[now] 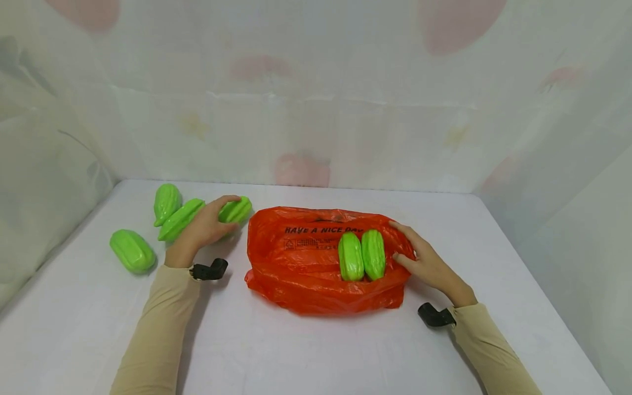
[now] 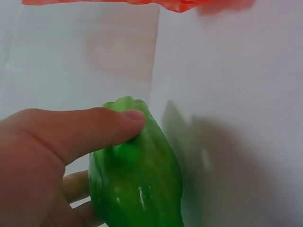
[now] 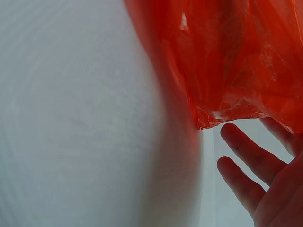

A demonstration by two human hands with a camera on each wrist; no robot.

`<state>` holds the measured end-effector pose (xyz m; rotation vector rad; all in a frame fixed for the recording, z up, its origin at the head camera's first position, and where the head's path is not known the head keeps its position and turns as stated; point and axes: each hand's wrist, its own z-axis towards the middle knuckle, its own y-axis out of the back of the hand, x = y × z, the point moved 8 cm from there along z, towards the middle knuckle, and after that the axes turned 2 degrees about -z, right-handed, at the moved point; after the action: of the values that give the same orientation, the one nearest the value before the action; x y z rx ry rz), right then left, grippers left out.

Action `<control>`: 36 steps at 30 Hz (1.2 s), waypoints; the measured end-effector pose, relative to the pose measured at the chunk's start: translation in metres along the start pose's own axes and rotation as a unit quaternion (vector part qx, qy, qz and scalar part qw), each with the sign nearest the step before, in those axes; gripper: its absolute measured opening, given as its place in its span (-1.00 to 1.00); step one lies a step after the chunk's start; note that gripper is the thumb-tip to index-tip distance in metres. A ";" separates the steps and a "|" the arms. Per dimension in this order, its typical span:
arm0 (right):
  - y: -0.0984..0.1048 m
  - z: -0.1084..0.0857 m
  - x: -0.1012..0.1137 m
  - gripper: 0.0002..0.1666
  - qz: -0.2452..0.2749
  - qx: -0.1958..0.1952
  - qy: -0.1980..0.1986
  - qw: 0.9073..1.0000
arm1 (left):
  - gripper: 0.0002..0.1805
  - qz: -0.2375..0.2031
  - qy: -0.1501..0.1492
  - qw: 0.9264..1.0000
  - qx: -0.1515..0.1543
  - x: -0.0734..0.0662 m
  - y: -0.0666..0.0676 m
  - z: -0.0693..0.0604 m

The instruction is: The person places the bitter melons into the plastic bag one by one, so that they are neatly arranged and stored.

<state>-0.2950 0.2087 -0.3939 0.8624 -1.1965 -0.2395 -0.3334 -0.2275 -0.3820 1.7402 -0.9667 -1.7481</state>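
Note:
My left hand (image 1: 206, 224) grips a green ribbed fruit-like piece (image 1: 237, 209) left of the red plastic bag (image 1: 291, 293); in the left wrist view the thumb lies across the green piece (image 2: 142, 184). The bag lies with its mouth spread, printed lettering on its inner back side. Two green pieces (image 1: 351, 257) (image 1: 373, 254) rest side by side in its right part. At the bag's right edge is my right hand (image 1: 427, 263), thumb inside the mouth, holding the rim. In the right wrist view several fingers of that hand (image 3: 265, 175) extend beside the red plastic (image 3: 227, 61).
Three more green pieces lie at the left of the white table (image 1: 306, 356): one at the back (image 1: 167, 203), one slanted beside my left wrist (image 1: 181, 219), one farther left and nearer (image 1: 132, 251). A pale patterned sheet (image 1: 345, 137) hangs behind the table.

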 end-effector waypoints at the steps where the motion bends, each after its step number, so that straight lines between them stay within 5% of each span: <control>1: 0.000 0.000 0.000 -0.22 -0.001 0.000 0.000 1.000 | -0.29 -0.002 -0.004 1.000 -0.003 -0.001 0.001 0.000; 36: 0.000 -0.001 0.001 -0.23 -0.005 0.002 -0.008 1.000 | -0.28 -0.039 -0.047 0.995 -0.072 -0.046 0.033 -0.017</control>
<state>-0.2937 0.2085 -0.3934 0.8712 -1.2083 -0.2538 -0.3185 -0.2156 -0.3261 1.6368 -0.7981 -1.9152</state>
